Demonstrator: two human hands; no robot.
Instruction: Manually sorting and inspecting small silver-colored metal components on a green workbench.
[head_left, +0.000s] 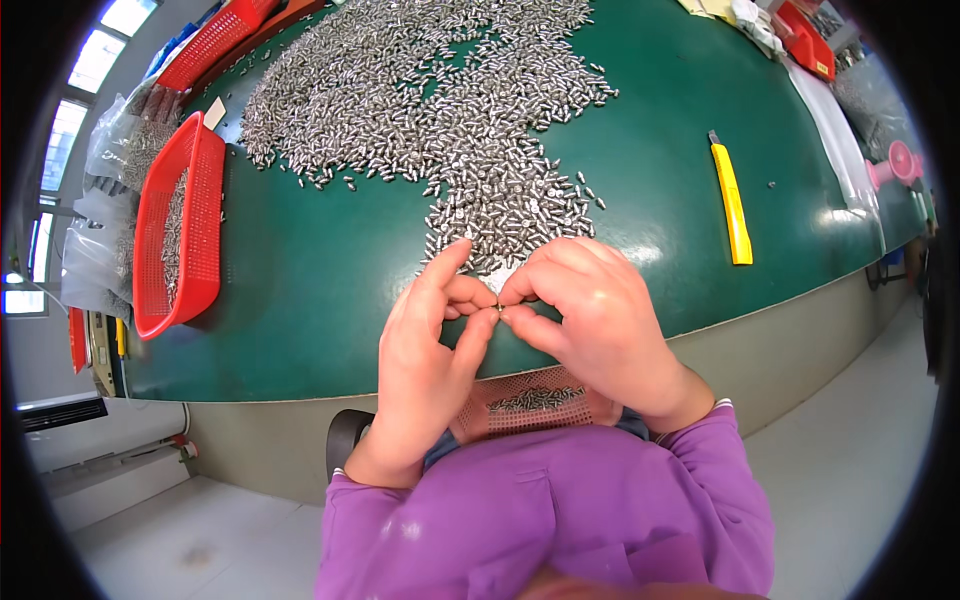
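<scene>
My left hand (425, 325) and my right hand (595, 310) meet above the near edge of the green table. Between their fingertips is a tiny metal part (500, 307), pinched from both sides; most of it is hidden, so its exact kind does not show. Just beyond my fingers begins a large heap of small, shiny, pointed metal pieces (510, 190), spreading to the far side. Below my hands, on my lap, sits a pink mesh basket (490, 421) with more small metal pieces (535, 399) inside.
A red plastic basket (210, 225) holding metal pieces stands at the left, beside clear plastic bags (95, 250). Over on the right lies a yellow utility knife (733, 205). A pink object (903, 162) and a red bin (805, 42) are at the right rim.
</scene>
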